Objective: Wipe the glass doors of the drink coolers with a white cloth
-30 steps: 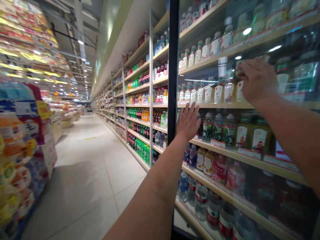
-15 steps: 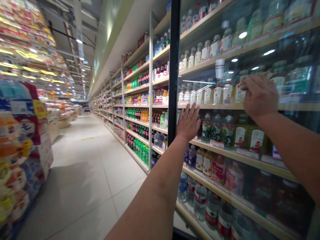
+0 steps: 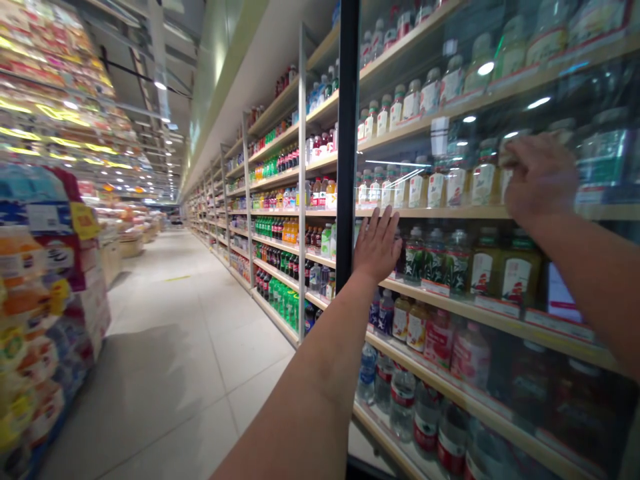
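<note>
A glass door (image 3: pixel 520 87) with a black frame (image 3: pixel 349 133) stands before me on the right, shelves of bottled drinks showing through it. My left hand (image 3: pixel 377 247) lies flat against the glass beside the frame, fingers stretched and slightly apart, holding nothing. Higher up on the right, my right hand (image 3: pixel 543 177) is curled against the pane, closed on a pale cloth (image 3: pixel 509 155). Most of the cloth is hidden by the fingers. Behind the glass near that hand are bottles with white labels (image 3: pixel 483 180).
Open shelves of drinks (image 3: pixel 275 230) run along the wall beyond the door. A stack of wrapped bottles and packs (image 3: pixel 45 267) stands at the left. Between them runs a pale tiled aisle (image 3: pixel 175 347). Ceiling lights reflect in the glass.
My right hand has slid a little to the right across the glass with the cloth. My left hand has stayed in place.
</note>
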